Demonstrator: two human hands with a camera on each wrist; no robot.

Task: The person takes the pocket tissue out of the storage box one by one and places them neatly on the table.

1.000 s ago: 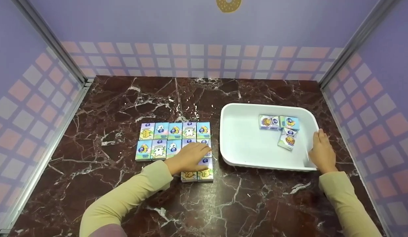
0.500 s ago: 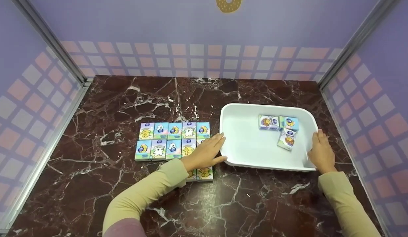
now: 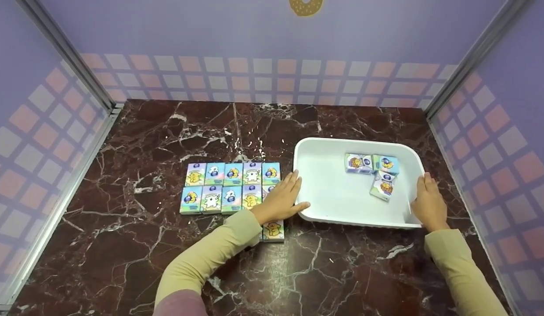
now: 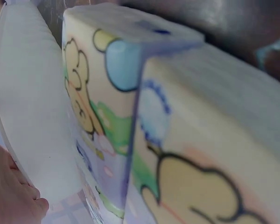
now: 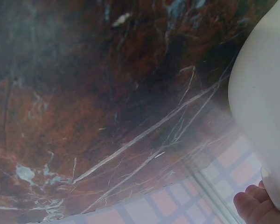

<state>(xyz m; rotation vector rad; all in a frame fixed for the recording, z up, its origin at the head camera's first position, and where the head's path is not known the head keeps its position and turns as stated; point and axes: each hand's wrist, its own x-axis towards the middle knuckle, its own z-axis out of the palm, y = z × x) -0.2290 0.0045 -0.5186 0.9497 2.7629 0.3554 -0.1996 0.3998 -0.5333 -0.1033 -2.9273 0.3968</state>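
Note:
A white plastic tub (image 3: 333, 188) stands on the right of the dark marble table. Three small cartoon-printed packs lie in its right half, one of them a purple pack (image 3: 358, 163). My left hand (image 3: 280, 199) holds the tub's left rim, its thumb over the edge near the front corner. At the right rim my right hand (image 3: 430, 204) grips the edge; its fingertips (image 5: 247, 203) show by the rim in the right wrist view. Left of the tub, more packs (image 3: 211, 199) lie in close rows. My left hand and forearm cover some of them.
The table (image 3: 144, 250) has purple panels (image 3: 272, 35) with a pink and white checked band at the back and both sides. The right side panel (image 3: 509, 145) stands close beyond my right hand. Pale specks (image 3: 254, 142) mark the table behind the packs.
My left hand has moved right from above the packs to the tub's left rim, its thumb now over the edge. My right hand stays at the right rim; the tub has hardly moved.

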